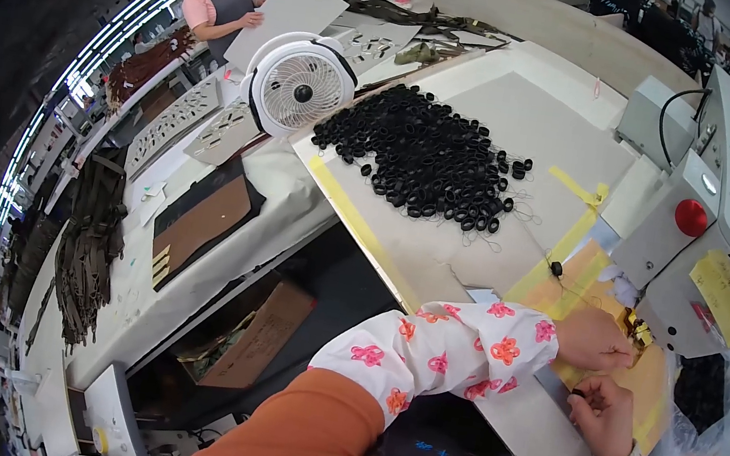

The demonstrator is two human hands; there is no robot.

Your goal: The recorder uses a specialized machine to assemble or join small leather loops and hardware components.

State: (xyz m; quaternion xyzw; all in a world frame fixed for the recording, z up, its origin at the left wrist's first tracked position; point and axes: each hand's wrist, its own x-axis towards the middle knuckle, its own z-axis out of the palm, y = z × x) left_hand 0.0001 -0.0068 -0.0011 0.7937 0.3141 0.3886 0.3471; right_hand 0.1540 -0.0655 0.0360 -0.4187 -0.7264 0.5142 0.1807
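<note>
"By the machine (703, 215), what's each hand holding?"

"Right hand (606, 419), this side of it, pinches a small black piece (578, 393); left hand (595, 340), just beside the machine, I can't tell."

"Black loops (422, 152)?"

"Heaped left of it, on the tabletop (436, 257)."

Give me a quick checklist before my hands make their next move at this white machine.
1. Right hand has the small black piece: ok, pinched at the fingertips.
2. Left hand well clear of the brass-coloured parts: not ok, fingers are right beside them.
3. Anything in the left hand: cannot tell, its fingers hide it.
4. Black loops within view: ok, heaped on the table.
5. Red button uncovered: ok.
6. White machine stopped: cannot tell.
</note>
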